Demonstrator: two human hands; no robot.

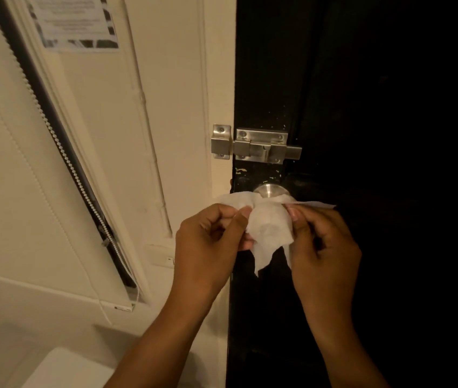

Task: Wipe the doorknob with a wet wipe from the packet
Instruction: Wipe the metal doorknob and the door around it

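A white wet wipe (pixel 270 228) hangs stretched between both hands, just below and in front of the round metal doorknob (pixel 268 190) on the black door (pixel 376 107). My left hand (pixel 208 242) pinches the wipe's left upper edge between thumb and fingers. My right hand (pixel 324 245) pinches its right upper edge. The wipe's top edge covers the lower part of the knob; whether it touches the knob is unclear. The packet is not in view.
A steel slide bolt (pixel 261 147) sits above the knob, bridging door and cream frame (pixel 216 79). A window blind with a bead chain (pixel 62 152) runs along the left wall. A paper notice (pixel 73 21) is stuck up top. A wall switch (pixel 162 254) sits beside my left hand.
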